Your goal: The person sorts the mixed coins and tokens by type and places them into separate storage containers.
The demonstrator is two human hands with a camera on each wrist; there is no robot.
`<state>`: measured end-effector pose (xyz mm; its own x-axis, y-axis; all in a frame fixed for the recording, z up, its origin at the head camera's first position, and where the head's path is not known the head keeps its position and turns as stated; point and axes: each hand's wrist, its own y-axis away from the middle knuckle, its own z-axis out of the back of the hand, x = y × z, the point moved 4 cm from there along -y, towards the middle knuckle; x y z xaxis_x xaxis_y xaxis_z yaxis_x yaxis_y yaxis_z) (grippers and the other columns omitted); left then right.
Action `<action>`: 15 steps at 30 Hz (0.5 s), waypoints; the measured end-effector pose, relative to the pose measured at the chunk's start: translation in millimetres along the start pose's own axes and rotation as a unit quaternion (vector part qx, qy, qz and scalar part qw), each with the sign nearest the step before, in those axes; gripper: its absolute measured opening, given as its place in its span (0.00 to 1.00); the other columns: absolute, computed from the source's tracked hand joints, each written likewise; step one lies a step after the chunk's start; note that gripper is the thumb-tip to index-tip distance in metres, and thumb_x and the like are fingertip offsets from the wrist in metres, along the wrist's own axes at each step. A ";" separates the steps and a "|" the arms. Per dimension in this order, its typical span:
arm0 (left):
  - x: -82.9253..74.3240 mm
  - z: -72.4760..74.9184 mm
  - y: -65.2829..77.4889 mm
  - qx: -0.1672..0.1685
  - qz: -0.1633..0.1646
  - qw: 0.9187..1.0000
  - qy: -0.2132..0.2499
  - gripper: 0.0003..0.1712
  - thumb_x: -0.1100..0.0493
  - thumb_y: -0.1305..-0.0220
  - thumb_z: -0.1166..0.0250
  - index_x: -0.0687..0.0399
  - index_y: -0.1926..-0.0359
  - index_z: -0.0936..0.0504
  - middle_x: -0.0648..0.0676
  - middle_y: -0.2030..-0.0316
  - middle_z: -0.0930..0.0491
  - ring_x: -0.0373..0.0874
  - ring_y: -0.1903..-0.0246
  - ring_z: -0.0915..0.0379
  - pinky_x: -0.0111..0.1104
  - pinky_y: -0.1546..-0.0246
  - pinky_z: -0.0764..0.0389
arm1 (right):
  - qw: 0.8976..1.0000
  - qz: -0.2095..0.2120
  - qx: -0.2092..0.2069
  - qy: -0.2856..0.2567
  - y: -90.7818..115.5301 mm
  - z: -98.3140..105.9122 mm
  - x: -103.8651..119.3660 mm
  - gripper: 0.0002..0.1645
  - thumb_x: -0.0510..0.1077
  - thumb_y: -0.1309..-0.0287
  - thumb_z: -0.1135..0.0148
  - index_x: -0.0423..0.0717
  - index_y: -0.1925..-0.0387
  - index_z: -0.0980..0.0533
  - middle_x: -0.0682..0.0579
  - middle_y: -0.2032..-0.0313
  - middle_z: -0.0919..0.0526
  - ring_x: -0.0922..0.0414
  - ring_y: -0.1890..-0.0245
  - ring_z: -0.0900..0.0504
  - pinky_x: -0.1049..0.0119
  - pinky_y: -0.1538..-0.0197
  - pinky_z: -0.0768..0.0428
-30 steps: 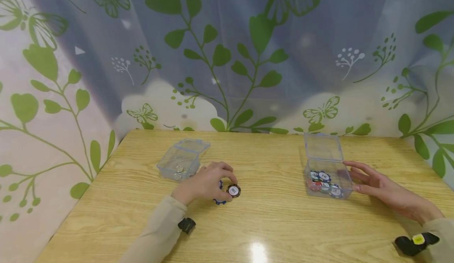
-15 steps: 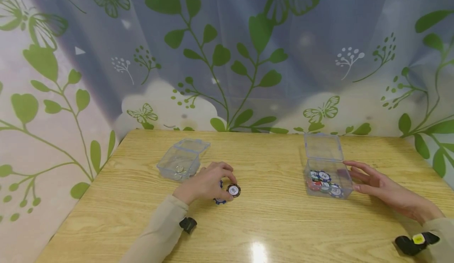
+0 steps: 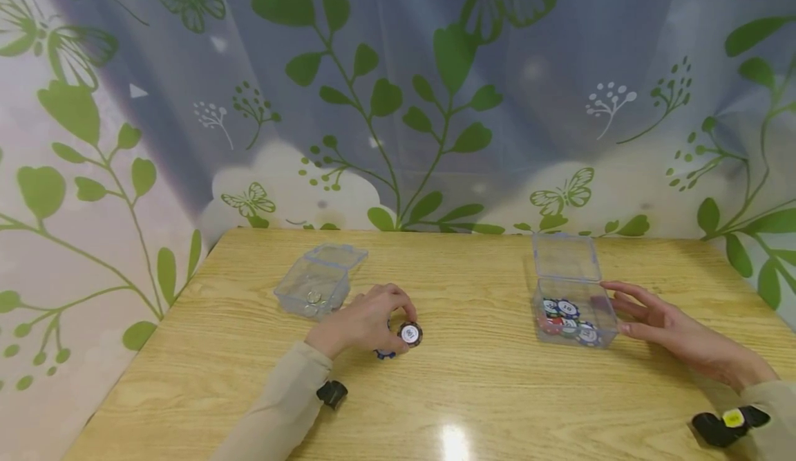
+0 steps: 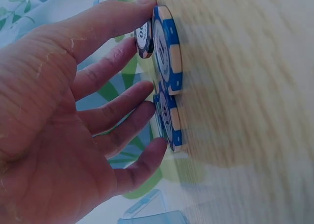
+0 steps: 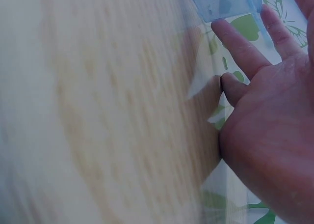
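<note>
Thumb and index finger of my left hand (image 3: pixel 367 319) pinch a black poker chip (image 3: pixel 410 334) by its edges, low over the tabletop. Blue poker chips (image 4: pixel 168 49) lie flat beneath that hand; in the head view it mostly covers them, with only a blue rim (image 3: pixel 385 354) showing. The left wrist view shows the black chip (image 4: pixel 143 40) right against the top of one blue chip. My right hand (image 3: pixel 674 330) has its fingers extended, fingertips at the right wall of an open clear plastic box (image 3: pixel 606 317) with several blue, red and green chips inside.
Another clear plastic box (image 3: pixel 289 294), its lid tipped back, stands left of my left hand and holds a few coins (image 3: pixel 314 297). Both boxes sit on a wood-grain table (image 3: pixel 472 392). A leaf-and-butterfly patterned curtain (image 3: pixel 398 101) hangs behind the table.
Both hands stay practically in place, the left still pinching the black chip. The left wrist shifts very slightly to the right, and the head view moves a touch.
</note>
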<state>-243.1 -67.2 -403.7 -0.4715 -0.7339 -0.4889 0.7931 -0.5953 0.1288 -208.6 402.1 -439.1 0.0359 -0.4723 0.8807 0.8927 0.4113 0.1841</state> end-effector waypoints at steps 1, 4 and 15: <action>-0.8 0.2 0.3 -0.001 -0.002 1.000 -0.001 0.17 0.53 0.44 0.21 0.39 0.54 0.17 0.52 0.36 0.26 0.57 0.33 0.34 0.59 0.35 0.35 | 1.000 -0.001 0.000 -0.001 0.0 0.0 -0.1 0.42 0.41 0.21 0.52 0.62 0.17 0.59 0.32 0.20 0.63 0.96 0.43 0.43 0.81 0.49 0.28; -3.6 0.9 0.9 -0.002 -0.016 1.000 -0.012 0.18 0.53 0.44 0.22 0.40 0.53 0.17 0.51 0.40 0.24 0.56 0.37 0.31 0.58 0.38 0.32 | 1.000 0.000 0.000 -0.003 0.1 0.0 0.3 0.42 0.41 0.21 0.52 0.62 0.17 0.59 0.36 0.19 0.61 0.96 0.44 0.43 0.81 0.49 0.28; -11.2 1.2 -2.1 0.023 -0.060 0.998 0.026 0.18 0.62 0.42 0.25 0.47 0.52 0.19 0.47 0.59 0.16 0.39 0.61 0.23 0.33 0.56 0.22 | 1.000 -0.004 -0.001 0.003 -0.6 0.2 -0.5 0.42 0.42 0.21 0.52 0.62 0.17 0.59 0.30 0.20 0.63 0.97 0.45 0.44 0.81 0.49 0.28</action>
<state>-239.9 -58.2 -397.5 -0.5411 -0.6392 -0.5464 0.7130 -0.6932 0.1049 -209.3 402.3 -439.5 0.0310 -0.4797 0.8769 0.8935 0.4065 0.1908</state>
